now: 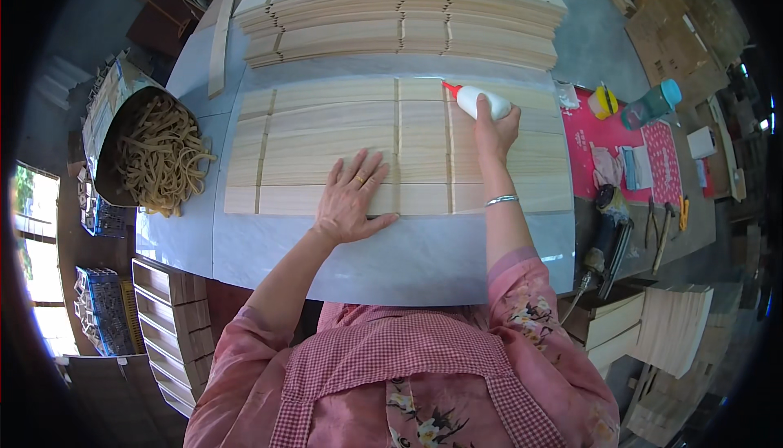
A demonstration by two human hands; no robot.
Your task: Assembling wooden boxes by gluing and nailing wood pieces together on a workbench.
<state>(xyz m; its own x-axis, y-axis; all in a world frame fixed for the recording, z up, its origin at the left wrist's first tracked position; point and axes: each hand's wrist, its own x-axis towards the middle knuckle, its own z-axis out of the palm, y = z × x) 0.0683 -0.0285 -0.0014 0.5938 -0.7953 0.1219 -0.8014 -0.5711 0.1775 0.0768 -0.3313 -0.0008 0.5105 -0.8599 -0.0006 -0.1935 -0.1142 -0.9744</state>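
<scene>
Pale wooden boards (326, 131) lie side by side on the table, with grooves running across them from far to near. My left hand (352, 197) rests flat on the nearer boards, left of the middle groove, fingers spread. In my right hand (497, 128) is a white glue bottle (475, 102) with a red nozzle. It is tilted, and its tip points left at the far end of the right-hand groove. Whether the tip touches the wood I cannot tell.
Stacked grooved boards (342, 15) stand beyond. At left, a container (106, 150) overflows with tan bands (163, 154); a loose strip (222, 40) lies behind it. At right are a teal bottle (651, 105), a yellow tub (603, 103), a power tool (602, 232) and a hammer (663, 238).
</scene>
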